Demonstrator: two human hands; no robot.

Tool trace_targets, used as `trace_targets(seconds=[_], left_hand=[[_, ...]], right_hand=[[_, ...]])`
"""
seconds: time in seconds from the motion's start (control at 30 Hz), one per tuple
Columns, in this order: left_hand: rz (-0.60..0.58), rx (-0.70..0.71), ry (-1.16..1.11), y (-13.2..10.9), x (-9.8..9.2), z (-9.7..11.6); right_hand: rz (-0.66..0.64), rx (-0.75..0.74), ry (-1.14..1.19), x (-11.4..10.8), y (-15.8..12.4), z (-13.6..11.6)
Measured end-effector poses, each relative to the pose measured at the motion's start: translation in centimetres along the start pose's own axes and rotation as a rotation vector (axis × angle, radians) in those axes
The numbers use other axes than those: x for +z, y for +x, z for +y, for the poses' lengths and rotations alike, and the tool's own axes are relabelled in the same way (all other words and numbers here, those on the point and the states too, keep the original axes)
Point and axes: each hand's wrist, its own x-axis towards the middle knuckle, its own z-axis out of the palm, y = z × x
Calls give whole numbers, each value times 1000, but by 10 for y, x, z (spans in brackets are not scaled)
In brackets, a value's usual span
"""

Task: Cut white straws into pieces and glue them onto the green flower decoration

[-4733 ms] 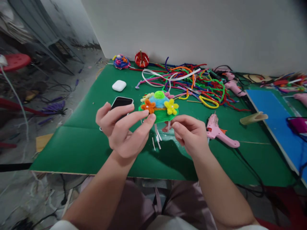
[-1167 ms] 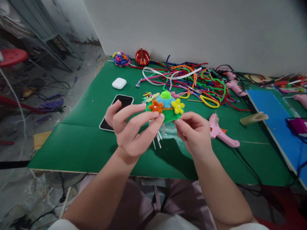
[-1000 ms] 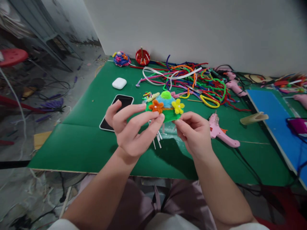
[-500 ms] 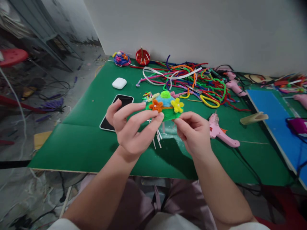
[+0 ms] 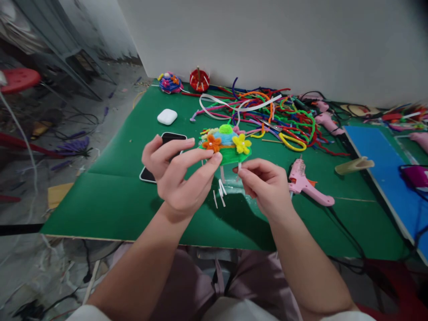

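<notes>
"So, what is the table like?"

"The worktop (image 5: 110, 196) is green and a bit shiny. Its far edge runs along a pale wall (image 5: 250, 35). Fuzzy sticks (image 5: 294, 119) lie in a messy heap by that edge, and a blue board (image 5: 374, 156) sits at the right end."

"And the room?"

"Past the left edge is a grey, messy floor (image 5: 115, 100) and a red stool (image 5: 22, 80)."

"Where is the fuzzy dome (image 5: 230, 156)?"

"Up in the air, over the middle of the worktop. The left hand (image 5: 182, 183) pinches its rim with thumb and finger; the other fingers are spread. The right hand (image 5: 267, 180) pinches a white strip (image 5: 240, 166) under it, fingers curled together."
</notes>
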Motion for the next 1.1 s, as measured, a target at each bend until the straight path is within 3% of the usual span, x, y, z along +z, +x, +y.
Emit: trace_targets(seconds=[0.57, 0.7, 0.9, 1.1], left_hand=[[-37, -40, 102, 2, -4, -9], [22, -20, 82, 3, -5, -13], [-48, -77, -8, 2, -8, -15], [34, -45, 16, 1, -4, -17]], right_hand=[[-105, 53, -129, 4, 0, -1], [-139, 84, -149, 4, 1, -1], [-229, 166, -264, 4, 3, 2], [-130, 77, -283, 4, 3, 3]])
